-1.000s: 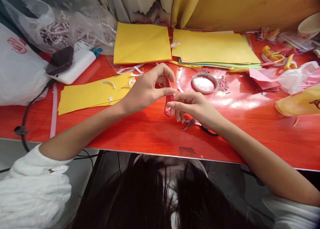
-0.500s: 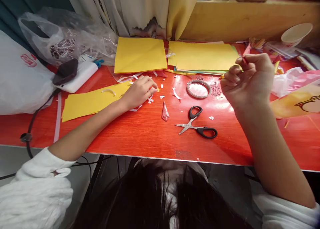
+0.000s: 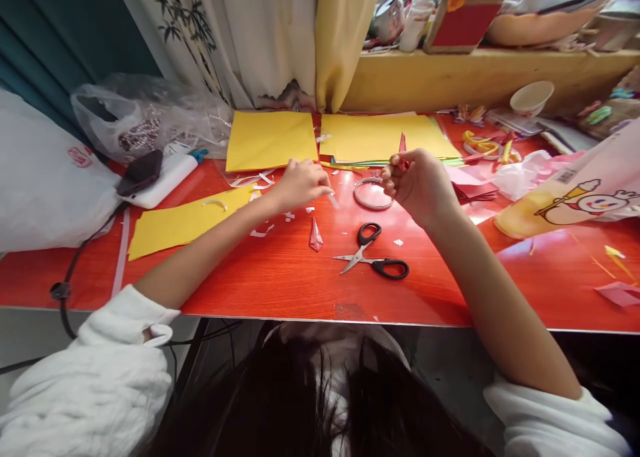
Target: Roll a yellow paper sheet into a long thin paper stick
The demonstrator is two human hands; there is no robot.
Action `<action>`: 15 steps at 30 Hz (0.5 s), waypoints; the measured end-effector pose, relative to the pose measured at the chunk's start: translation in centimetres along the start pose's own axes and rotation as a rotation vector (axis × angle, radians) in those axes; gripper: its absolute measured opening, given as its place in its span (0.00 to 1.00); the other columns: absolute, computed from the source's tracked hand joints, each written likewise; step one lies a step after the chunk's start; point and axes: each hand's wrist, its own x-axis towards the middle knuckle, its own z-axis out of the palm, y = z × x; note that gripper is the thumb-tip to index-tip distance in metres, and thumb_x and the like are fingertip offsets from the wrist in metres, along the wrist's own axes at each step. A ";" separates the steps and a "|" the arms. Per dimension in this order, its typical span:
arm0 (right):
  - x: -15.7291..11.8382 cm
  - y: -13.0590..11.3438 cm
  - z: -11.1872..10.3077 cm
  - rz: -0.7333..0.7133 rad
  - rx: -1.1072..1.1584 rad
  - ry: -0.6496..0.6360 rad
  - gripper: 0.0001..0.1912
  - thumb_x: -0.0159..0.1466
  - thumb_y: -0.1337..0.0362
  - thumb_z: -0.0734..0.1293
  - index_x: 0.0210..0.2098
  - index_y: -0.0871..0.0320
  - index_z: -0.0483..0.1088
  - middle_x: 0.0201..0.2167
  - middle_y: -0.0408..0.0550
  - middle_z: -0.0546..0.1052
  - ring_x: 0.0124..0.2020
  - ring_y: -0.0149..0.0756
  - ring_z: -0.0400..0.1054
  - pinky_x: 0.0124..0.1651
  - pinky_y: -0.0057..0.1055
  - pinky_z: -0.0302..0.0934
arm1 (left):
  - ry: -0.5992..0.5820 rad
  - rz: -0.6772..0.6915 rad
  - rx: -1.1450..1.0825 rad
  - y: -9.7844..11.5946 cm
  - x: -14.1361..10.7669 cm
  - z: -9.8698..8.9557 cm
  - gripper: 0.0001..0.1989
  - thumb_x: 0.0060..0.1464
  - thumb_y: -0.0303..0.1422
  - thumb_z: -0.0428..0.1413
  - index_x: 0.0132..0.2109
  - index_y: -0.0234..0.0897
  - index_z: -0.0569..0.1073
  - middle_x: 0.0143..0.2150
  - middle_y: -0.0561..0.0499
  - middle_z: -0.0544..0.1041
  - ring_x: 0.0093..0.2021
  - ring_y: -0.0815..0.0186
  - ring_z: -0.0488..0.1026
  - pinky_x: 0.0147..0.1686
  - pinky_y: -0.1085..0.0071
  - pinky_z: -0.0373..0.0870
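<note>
My left hand [image 3: 303, 182] is over the middle of the table, fingers drawn together. Its fingertips meet the upper end of a small white paper strip [image 3: 334, 201]. Raised over the table, my right hand [image 3: 417, 180] pinches a narrow, pointed red folded paper piece [image 3: 403, 142] between thumb and finger; its lower part is hidden by the fingers. A similar red folded paper piece [image 3: 315, 235] lies between the hands. Close by, black-handled scissors [image 3: 367, 252] lie with blades apart. A roll of tape [image 3: 356, 196] is partly behind my right hand.
Yellow paper sheets [image 3: 273, 140] and a second stack [image 3: 380, 137] lie at the back. Cut yellow strips [image 3: 187, 225] rest at left. A plastic bag [image 3: 150, 120], a white power bank [image 3: 163, 177], and a printed drink cup [image 3: 565, 190] flank the work area.
The view has shifted, showing more of the shelf. My left hand has moved right, from the paper scraps to the white strip. My right hand has come inward and lower, still holding the red piece.
</note>
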 end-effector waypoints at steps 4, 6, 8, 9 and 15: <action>0.2 0.7 -0.9 -0.237 -0.572 0.068 0.10 0.58 0.56 0.60 0.29 0.56 0.57 0.26 0.48 0.70 0.26 0.33 0.63 0.26 0.31 0.56 | -0.029 -0.050 0.123 -3.2 -1.4 -3.1 0.12 0.57 0.36 0.48 0.35 0.39 0.75 0.38 0.49 0.77 0.40 0.63 0.69 0.41 0.66 0.58; 0.3 1.6 -1.4 -0.247 -0.804 0.024 0.13 0.55 0.56 0.65 0.31 0.57 0.60 0.27 0.49 0.71 0.27 0.35 0.64 0.27 0.32 0.56 | -0.079 -0.114 0.248 -4.8 -2.4 -3.8 0.12 0.54 0.38 0.50 0.31 0.39 0.74 0.34 0.49 0.76 0.39 0.62 0.70 0.42 0.66 0.58; 0.5 2.6 -1.5 -0.201 -0.909 -0.091 0.14 0.52 0.57 0.66 0.32 0.58 0.61 0.31 0.50 0.71 0.29 0.36 0.64 0.28 0.32 0.57 | -0.075 -0.179 0.332 -5.9 -3.3 -3.9 0.10 0.52 0.38 0.52 0.30 0.37 0.73 0.34 0.47 0.75 0.40 0.59 0.70 0.43 0.64 0.59; 0.6 3.1 -1.3 -0.186 -0.933 -0.121 0.14 0.51 0.58 0.67 0.32 0.58 0.61 0.32 0.50 0.71 0.30 0.36 0.64 0.29 0.32 0.57 | -0.060 -0.199 0.348 -6.3 -3.5 -3.9 0.08 0.51 0.36 0.53 0.33 0.36 0.73 0.36 0.46 0.74 0.42 0.56 0.70 0.44 0.63 0.59; 1.2 4.2 0.2 -0.199 -0.902 -0.059 0.06 0.53 0.64 0.62 0.25 0.56 0.57 0.24 0.46 0.69 0.26 0.34 0.62 0.29 0.31 0.52 | 0.181 -0.277 0.189 -5.2 0.3 -3.4 0.18 0.52 0.33 0.51 0.51 0.35 0.67 0.48 0.41 0.70 0.47 0.55 0.68 0.47 0.61 0.62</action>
